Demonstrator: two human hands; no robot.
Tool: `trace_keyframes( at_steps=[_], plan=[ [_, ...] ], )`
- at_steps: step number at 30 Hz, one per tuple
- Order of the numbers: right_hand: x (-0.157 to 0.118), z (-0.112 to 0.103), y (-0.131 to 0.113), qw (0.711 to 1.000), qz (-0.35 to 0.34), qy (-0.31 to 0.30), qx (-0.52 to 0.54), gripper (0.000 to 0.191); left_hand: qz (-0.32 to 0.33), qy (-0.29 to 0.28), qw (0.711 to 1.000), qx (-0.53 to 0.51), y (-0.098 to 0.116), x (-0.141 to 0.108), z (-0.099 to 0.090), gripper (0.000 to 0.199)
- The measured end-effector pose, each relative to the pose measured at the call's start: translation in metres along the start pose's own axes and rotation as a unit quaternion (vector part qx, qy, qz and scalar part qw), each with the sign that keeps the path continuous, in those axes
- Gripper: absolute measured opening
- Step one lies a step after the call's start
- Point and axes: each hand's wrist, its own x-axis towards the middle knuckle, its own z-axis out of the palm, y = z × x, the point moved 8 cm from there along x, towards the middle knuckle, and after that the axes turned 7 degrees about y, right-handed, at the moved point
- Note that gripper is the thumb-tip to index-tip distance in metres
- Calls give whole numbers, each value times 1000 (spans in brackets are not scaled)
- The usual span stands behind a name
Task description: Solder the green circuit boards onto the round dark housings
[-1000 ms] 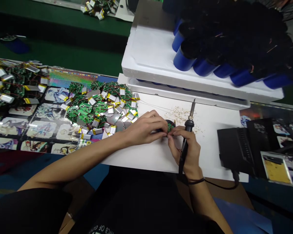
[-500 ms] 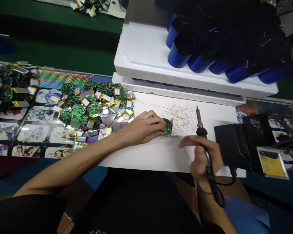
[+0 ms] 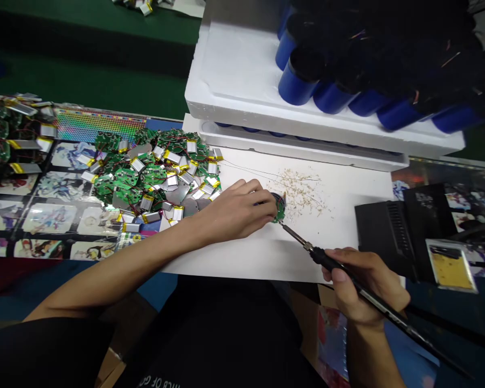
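My left hand point(image 3: 246, 209) is closed around a green circuit board point(image 3: 281, 209), whose right edge shows past the fingertips. A dark round part lies against the board; the fingers cover most of both. In my right hand point(image 3: 366, 283) is a black soldering iron point(image 3: 327, 261), gripped like a pen. Its metal tip points up and left and reaches the board's lower edge; whether it touches I cannot tell. Thin wires point(image 3: 267, 173) and crumbs of tan debris point(image 3: 303, 188) lie on the white work surface point(image 3: 242, 258) just beyond the board.
To the left is a heap of circuit boards with silver battery packs point(image 3: 145, 178); another heap point(image 3: 16, 134) lies farther left. White foam trays point(image 3: 234, 70) with blue cylinders point(image 3: 297, 81) stand at the back. A black box point(image 3: 383, 237) and a yellow sponge tray point(image 3: 450, 264) are on the right.
My right hand has turned the soldering iron from upright to slanting left and brought its tip to the board. The left hand keeps its hold on the board.
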Motion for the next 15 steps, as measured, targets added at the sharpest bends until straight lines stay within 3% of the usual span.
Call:
trace_keyframes(
  at_steps=[10, 15],
  plan=[
    [7, 12, -6, 998, -18, -46, -31, 17, 5, -8, 1000, 14, 0, 0, 0, 24],
    [6, 10, 1, 998, 24, -36, -46, 16, 5, -5, 1000, 10, 0, 0, -1, 24]
  ],
)
